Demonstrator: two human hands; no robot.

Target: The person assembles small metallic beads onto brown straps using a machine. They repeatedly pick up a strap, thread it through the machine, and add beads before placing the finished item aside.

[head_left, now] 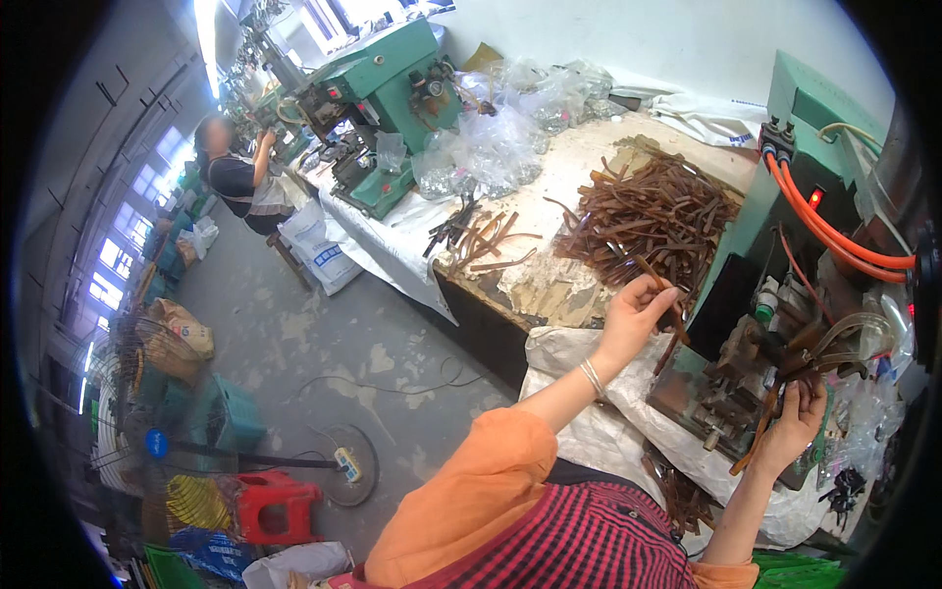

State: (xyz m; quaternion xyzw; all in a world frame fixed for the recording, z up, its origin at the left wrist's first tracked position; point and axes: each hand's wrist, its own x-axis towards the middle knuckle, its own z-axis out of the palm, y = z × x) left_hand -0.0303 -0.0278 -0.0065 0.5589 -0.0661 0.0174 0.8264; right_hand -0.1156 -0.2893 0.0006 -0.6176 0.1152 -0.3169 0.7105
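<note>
My left hand (636,316), with bangles at its wrist, is closed in a pinch on a thin brown strap (648,270) at the near edge of a big heap of similar brown straps (638,216). Close by on the right stands a green bench machine (731,363) with metal tooling. At the front of that tooling, my right hand (793,424) is closed around another brown strap (756,444), whose end hangs down below the fingers. The fingertips partly hide where this strap meets the machine.
Orange hoses (814,221) arch over the machine's right side. A few loose straps (496,240) lie left of the heap, near clear plastic bags (500,137) and a second green machine (383,79). A fan (167,442) and red stool (277,506) stand left. A co-worker (240,177) is farther back.
</note>
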